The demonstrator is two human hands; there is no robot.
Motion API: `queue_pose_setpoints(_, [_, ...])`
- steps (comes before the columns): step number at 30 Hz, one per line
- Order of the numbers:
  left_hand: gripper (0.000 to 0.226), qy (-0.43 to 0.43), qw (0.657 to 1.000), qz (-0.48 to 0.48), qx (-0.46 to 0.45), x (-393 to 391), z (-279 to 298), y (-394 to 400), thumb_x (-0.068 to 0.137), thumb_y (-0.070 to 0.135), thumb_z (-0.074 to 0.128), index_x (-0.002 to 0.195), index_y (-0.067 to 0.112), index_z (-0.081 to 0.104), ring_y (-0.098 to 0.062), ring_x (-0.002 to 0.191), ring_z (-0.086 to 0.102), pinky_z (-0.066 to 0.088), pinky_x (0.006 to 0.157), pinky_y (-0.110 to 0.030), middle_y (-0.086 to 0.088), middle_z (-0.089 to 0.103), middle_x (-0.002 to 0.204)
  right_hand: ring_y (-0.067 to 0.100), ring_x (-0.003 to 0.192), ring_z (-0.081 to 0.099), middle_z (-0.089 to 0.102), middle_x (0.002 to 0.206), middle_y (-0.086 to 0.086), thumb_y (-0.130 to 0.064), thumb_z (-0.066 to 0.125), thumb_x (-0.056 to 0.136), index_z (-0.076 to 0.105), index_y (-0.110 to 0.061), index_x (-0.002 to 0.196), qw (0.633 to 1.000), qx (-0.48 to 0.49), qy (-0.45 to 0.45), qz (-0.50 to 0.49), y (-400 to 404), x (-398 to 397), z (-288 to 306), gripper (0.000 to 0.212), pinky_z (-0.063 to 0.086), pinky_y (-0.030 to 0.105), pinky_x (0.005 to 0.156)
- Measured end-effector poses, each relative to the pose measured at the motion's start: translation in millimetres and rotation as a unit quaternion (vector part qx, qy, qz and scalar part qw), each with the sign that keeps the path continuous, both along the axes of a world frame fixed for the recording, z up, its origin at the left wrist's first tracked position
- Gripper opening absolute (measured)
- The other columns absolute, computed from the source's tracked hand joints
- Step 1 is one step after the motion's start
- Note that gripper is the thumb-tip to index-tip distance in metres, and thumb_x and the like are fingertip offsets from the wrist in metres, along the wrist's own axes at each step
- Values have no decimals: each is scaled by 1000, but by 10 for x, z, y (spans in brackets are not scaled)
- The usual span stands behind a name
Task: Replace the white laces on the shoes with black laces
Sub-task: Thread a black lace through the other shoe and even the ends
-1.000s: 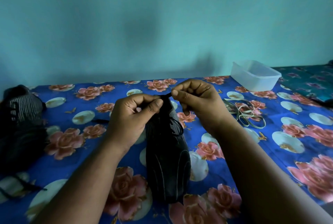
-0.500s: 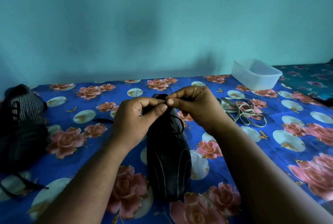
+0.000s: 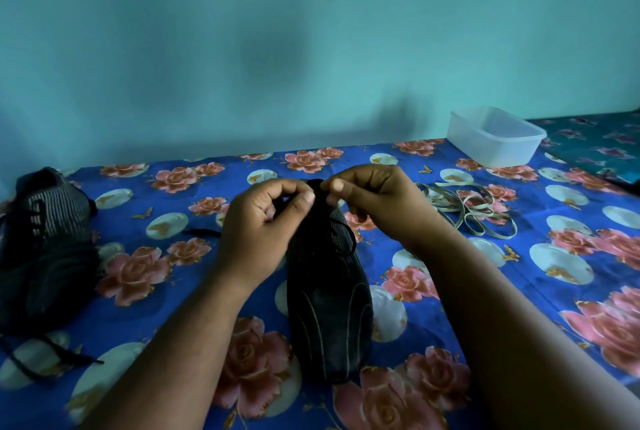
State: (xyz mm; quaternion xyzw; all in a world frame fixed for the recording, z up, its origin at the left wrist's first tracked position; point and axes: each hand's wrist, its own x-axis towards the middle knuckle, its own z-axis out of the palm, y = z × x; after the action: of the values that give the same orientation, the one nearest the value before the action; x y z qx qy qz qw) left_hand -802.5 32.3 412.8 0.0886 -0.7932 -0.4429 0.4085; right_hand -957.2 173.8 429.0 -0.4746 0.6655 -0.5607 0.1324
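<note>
Black shoe lies mid-cloth, toe toward the person. Both hands meet at its top: left hand and right hand each pinch the black lace. White laces lie heaped just right; second shoe far left.

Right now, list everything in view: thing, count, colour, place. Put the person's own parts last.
shoe in the middle: 1, black, between the hands, toe toward the camera
second shoe: 1, black with pale stripes, far left
black lace: 1, threaded on the shoe in the middle, ends pinched at its top
white laces: loose heap, count unclear, right of the hands
plastic container: 1, translucent white, back right
floral cloth: 1, blue with pink roses, under everything
wall: teal, behind
left hand: pinches the lace
right hand: pinches the lace
</note>
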Motion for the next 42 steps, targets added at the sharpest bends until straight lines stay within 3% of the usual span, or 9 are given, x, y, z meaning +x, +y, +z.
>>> queue_pose_setpoints(6, [16,232,921,79,304,234,344,-438,103,18,54,90,25,62,-14,58,55,45,59,-31,7,65,69,13,65,56,73,82,7,-39,67,97,73,-20,89,993,71,74,-53,24,-191,-128,21,48,28,64])
queue_pose_setpoints(8, [14,183,933,174,255,252,260,-571,100,21,59,88,27,63,-9,53,50,45,57,-34,12,59,65,2,65,56,72,82,-6,-33,66,98,75,-24,98,987,76,119,-74,-1,-186,-151,13,44,19,64])
queue_pose_setpoints(11, [5,40,971,233,37,195,108,-512,97,27,65,96,25,69,-7,75,68,55,68,-30,14,68,82,0,71,58,74,96,-12,-27,64,100,76,-27,114,981,93,165,-43,-31,-206,-200,18,46,19,68])
queue_pose_setpoints(17, [25,-61,990,73,-103,-101,-143,-160,85,48,63,91,27,74,-19,102,62,54,88,-47,6,58,101,-7,72,59,67,82,-30,-12,63,100,74,-13,116,990,92,108,26,17,-215,-235,20,41,8,68])
queue_pose_setpoints(23, [14,-90,983,89,-136,-183,-242,-33,83,50,60,91,41,66,-19,106,58,49,91,-53,16,58,100,8,76,57,61,90,-3,-10,62,100,69,-18,117,991,99,60,69,28,-244,-255,20,50,27,74])
queue_pose_setpoints(27, [6,-142,968,128,-163,-214,-241,21,86,42,67,85,37,70,-18,110,51,36,94,-42,15,59,103,23,79,55,58,90,12,-8,60,101,66,-15,115,991,92,10,94,31,-287,-288,17,51,39,77])
queue_pose_setpoints(33, [28,-180,963,93,-176,-232,-265,-20,81,46,58,95,32,77,-19,114,44,38,98,-49,15,55,112,27,82,52,56,91,24,-9,60,99,66,-13,114,989,74,-48,117,16,-347,-345,16,48,43,76])
queue_pose_setpoints(38, [15,-184,965,70,-172,-223,-292,-56,92,38,67,102,32,77,-16,116,40,33,100,-44,14,53,119,25,77,54,61,86,12,-2,63,97,66,-8,113,989,57,-80,110,9,-339,-348,18,50,32,71])
queue_pose_setpoints(42, [16,-167,976,68,-122,-227,-298,-31,89,32,76,92,46,70,-13,116,39,34,101,-45,14,55,118,21,78,68,75,87,7,-5,77,87,73,-6,101,991,74,-62,88,77,-377,-295,15,56,41,79])
